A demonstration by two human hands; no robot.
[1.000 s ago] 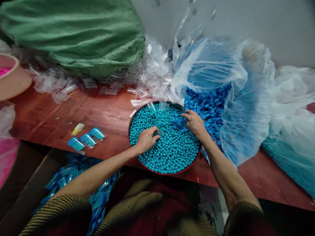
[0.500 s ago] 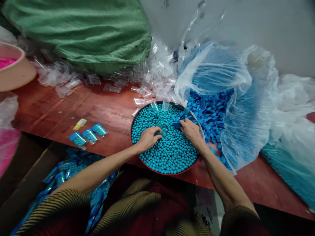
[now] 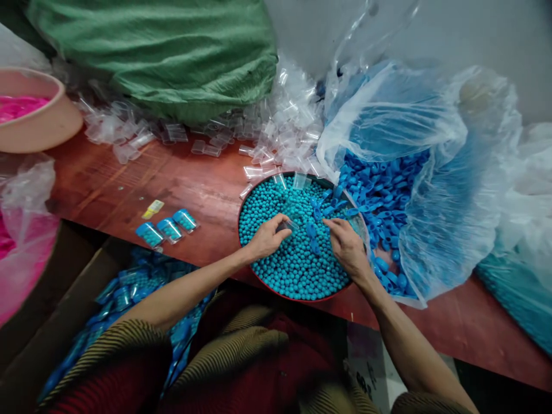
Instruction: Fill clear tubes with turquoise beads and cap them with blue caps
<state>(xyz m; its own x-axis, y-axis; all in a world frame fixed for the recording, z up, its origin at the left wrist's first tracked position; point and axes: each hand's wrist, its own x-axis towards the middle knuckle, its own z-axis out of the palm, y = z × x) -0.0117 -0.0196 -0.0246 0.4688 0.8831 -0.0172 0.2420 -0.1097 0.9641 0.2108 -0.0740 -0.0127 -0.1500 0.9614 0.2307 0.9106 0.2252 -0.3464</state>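
Observation:
A round red-rimmed tray (image 3: 259,280) full of small teal balls (image 3: 297,267) lies on the red wooden table (image 3: 181,184). My left hand (image 3: 267,237) rests on the balls, its fingers pinched on a small clear plastic vial (image 3: 288,225). My right hand (image 3: 348,247) is over the right side of the tray, fingers curled, next to a few blue caps (image 3: 313,233) lying on the balls. What the right fingers hold is hidden.
A clear bag of blue caps (image 3: 383,195) lies open right of the tray. Empty clear vials (image 3: 280,138) are piled behind it. Three filled vials (image 3: 168,230) lie left of it. A green sack (image 3: 164,57), a pink basin (image 3: 38,123) and filled packs below the table (image 3: 129,287) surround me.
My right hand has pulled back from the cap pile toward me across the balls. My left hand keeps its pinch on the vial. The camera has shifted left.

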